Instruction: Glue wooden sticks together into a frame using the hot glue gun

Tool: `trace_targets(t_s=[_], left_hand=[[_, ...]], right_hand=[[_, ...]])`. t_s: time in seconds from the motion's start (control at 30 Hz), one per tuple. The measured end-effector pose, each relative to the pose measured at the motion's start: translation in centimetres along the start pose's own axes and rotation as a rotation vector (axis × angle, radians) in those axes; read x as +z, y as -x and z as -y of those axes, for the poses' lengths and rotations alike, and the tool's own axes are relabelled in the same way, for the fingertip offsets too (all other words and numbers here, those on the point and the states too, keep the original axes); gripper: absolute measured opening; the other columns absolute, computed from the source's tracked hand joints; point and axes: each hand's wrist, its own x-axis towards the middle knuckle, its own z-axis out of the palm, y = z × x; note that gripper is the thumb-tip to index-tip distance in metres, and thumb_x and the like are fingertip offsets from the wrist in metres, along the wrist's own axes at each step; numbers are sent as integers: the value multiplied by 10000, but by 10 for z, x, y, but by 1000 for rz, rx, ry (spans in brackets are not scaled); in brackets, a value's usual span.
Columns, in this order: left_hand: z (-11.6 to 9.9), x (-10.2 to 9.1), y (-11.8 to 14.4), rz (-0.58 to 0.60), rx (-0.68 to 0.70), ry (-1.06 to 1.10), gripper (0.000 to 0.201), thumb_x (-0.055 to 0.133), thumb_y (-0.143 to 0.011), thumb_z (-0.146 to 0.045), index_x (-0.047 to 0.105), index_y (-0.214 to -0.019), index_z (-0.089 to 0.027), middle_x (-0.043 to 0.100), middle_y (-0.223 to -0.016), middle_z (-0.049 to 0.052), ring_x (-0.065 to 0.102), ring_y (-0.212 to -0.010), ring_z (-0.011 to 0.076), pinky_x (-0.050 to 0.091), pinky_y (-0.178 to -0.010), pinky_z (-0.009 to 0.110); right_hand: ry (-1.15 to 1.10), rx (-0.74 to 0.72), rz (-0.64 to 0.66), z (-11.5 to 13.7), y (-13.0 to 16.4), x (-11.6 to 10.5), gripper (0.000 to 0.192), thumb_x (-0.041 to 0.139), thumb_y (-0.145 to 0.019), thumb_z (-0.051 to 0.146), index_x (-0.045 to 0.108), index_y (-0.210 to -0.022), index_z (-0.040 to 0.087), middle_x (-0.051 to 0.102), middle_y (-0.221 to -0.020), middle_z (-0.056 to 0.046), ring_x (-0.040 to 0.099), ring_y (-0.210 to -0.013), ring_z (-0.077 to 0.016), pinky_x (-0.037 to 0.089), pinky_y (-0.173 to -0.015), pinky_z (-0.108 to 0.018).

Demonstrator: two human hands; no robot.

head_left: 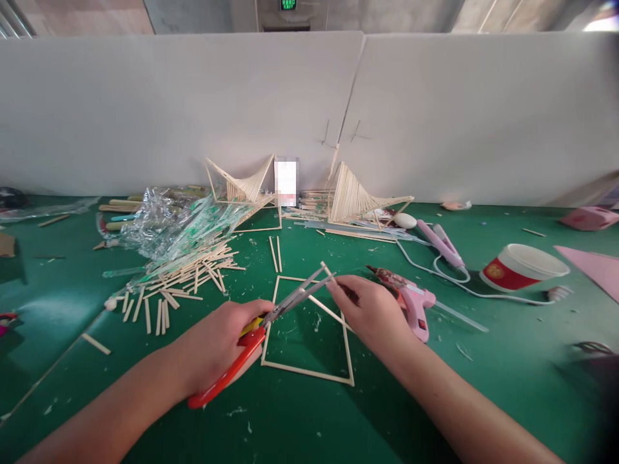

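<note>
Two bare hands were seen at work over the green surface (435, 399), close to its near edge. The left hand (220, 345) was wrapped around the red handles of a pair of scissors (271, 322), its fingers curled shut on them, with the blades parted around a thin wooden stick (325, 267). That stick was pinched between the fingers of the right hand (372, 312), just above a square stick frame (309, 372) laid flat on the surface between both hands. A pink glue gun (416, 306) was lying just beside the right hand. A heap of loose sticks (178, 277) and crumpled plastic wrapping (164, 225) was spread toward the far left. Two finished stick models (351, 193) were set against the far edge, and a red and white cup (520, 267) was tipped on its side toward the right edge.
</note>
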Motion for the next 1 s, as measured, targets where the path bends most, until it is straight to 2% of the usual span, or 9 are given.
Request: trace_targets(t_s=[0.07,0.13,0.17,0.27,0.33,0.5,0.7,0.83,1.0], left_hand=[[-10,-2,2,63,-105,38,326,454,-787,-222,629,-1062,-230,432,-476,-66,309,-337,87,249,-377,209],[-15,-2,2,100,-173,65,332,455,-780,-218,613,-1072,-224,434,-491,-67,301,-352,87,248,-393,216],[-17,-1,2,108,-181,70,333,455,-778,-215,605,-1075,-221,435,-498,-67,303,-362,88,241,-400,220],[-17,4,2,131,-149,74,338,456,-778,-206,580,-1093,-214,440,-525,-61,346,-406,95,240,-419,222],[-17,9,2,144,-133,68,356,462,-782,-205,561,-1124,-211,444,-551,-58,373,-436,97,255,-430,217],[-24,16,6,140,-125,-36,434,485,-777,-193,495,-1210,-202,439,-588,-58,395,-475,103,267,-448,214],[-32,14,12,115,13,-217,425,462,-714,-119,475,-1129,-206,386,-555,-68,327,-470,104,204,-449,225],[-33,12,13,116,10,-215,428,453,-710,-115,471,-1126,-213,387,-558,-68,325,-476,107,206,-455,228],[-31,13,12,131,-27,-165,395,456,-738,-121,489,-1122,-211,421,-565,-65,326,-475,104,211,-454,226]], right_hand=[[-31,-1,-5,1,-1,-2,180,583,-871,349,685,-851,202,706,-829,-55,655,-760,-217,507,-630,-327],[-86,-16,-19,5,2,-4,209,533,-903,344,672,-951,196,702,-989,-79,649,-916,-220,519,-761,-348],[-138,-23,-5,8,5,-5,223,498,-925,339,662,-967,195,702,-987,-74,651,-911,-201,523,-767,-330],[-320,-49,90,21,16,-4,203,479,-938,316,645,-947,198,695,-786,-26,636,-677,-144,508,-596,-251],[-327,-86,58,29,22,-1,177,477,-937,271,631,-897,195,660,-711,-15,591,-616,-137,475,-560,-246],[-178,-222,-85,35,28,5,171,451,-941,182,587,-837,187,569,-651,-6,505,-567,-126,409,-525,-240],[-133,-347,-109,35,27,1,195,436,-937,146,549,-784,187,530,-625,1,449,-528,-120,369,-496,-245],[-136,-362,-99,36,28,0,206,443,-928,132,526,-747,183,503,-614,8,423,-511,-115,346,-477,-250],[-183,-306,-63,38,31,2,194,434,-930,136,523,-766,189,485,-603,25,411,-498,-104,345,-468,-234]])
